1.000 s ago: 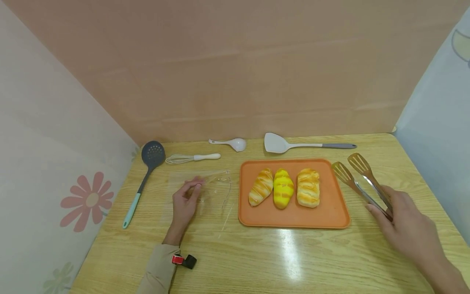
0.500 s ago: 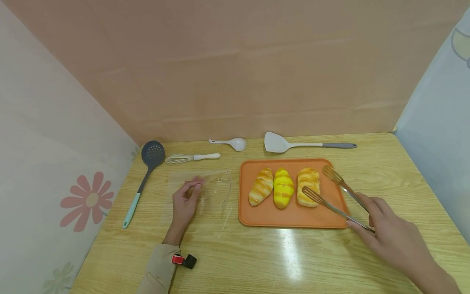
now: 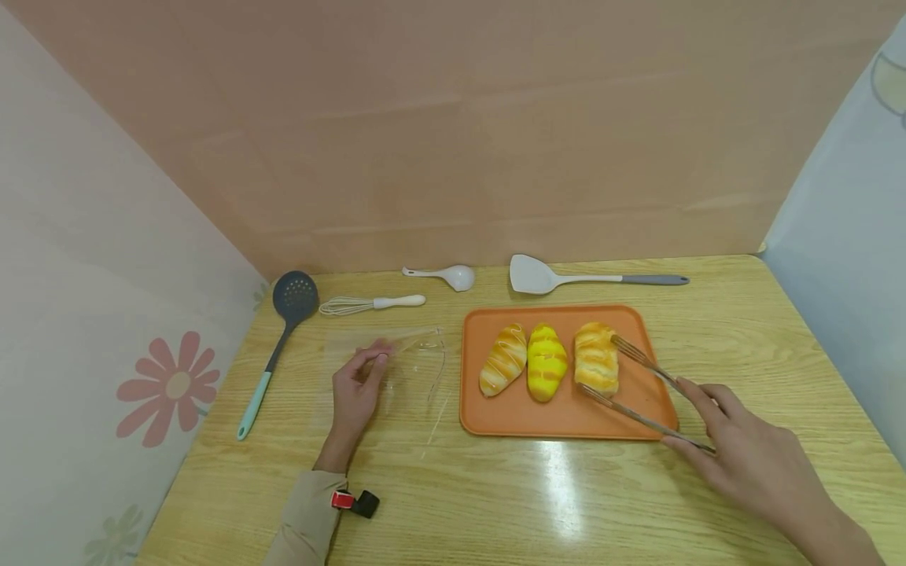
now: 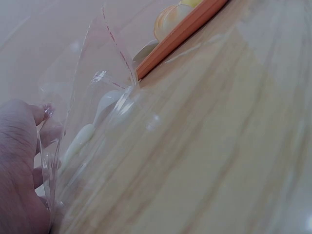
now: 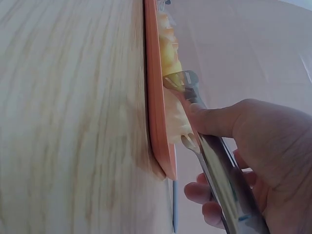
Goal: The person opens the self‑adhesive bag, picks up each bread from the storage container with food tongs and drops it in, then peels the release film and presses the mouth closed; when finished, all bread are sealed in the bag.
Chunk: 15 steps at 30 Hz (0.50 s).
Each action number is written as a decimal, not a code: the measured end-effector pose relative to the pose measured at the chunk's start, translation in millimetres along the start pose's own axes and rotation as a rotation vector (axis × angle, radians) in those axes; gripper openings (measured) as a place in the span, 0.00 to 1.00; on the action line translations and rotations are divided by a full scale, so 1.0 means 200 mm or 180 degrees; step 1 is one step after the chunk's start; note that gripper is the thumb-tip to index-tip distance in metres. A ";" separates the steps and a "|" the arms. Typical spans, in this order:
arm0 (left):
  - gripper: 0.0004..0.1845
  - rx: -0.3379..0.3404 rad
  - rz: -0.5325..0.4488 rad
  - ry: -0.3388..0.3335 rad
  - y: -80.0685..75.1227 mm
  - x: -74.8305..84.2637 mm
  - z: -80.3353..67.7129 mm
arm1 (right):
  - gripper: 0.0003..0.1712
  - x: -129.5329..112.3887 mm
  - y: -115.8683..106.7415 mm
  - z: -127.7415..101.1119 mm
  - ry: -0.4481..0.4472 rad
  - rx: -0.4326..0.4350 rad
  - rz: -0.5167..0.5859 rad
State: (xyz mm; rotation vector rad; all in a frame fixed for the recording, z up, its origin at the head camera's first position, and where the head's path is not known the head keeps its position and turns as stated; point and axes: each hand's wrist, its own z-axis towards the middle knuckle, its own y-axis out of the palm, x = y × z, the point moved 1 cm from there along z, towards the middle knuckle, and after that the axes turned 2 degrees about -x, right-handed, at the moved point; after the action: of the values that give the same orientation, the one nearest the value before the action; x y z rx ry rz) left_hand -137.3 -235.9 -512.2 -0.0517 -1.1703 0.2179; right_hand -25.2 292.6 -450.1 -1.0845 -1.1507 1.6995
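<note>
My right hand (image 3: 757, 456) grips a pair of metal tongs (image 5: 222, 175). In the head view the two slotted tips straddle the rectangular bread (image 3: 596, 360) on the right of the orange tray (image 3: 524, 420), one at its upper right, one at its lower edge. Whether both tips press on it, I cannot tell. A yellow bread (image 3: 546, 363) and a pale striped bread (image 3: 503, 362) lie to its left. Thumb and fingers of my left hand (image 3: 359, 389) pinch a clear plastic bag (image 4: 112, 126) whose mouth stands partly raised, facing the tray.
Behind the tray lies a white spatula (image 3: 534, 275) with a grey handle. A white spoon (image 3: 458, 277) and a whisk (image 3: 375, 304) lie behind the bag. At the far left is a dark skimmer (image 3: 295, 297) with a mint handle. Walls enclose the table on three sides.
My right hand has brought the tongs leftward from beside the tray to the rectangular bread, spreading the tips and lowering them around it. My left hand and the bag have stayed put.
</note>
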 end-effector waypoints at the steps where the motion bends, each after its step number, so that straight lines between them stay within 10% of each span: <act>1: 0.07 0.0000 -0.0010 0.0003 0.00 0.00 0.00 | 0.47 0.01 0.00 0.00 -0.0001 0.0016 0.0003; 15: 0.07 -0.0010 -0.0026 -0.0001 0.00 0.00 0.00 | 0.44 0.12 0.02 0.07 0.0026 -0.0093 0.0046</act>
State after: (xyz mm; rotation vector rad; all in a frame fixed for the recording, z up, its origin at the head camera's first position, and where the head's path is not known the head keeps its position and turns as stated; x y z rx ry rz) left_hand -137.2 -235.4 -512.6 -0.0498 -1.1710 0.2088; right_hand -46.0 311.1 -455.6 -1.1194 -1.1685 1.6926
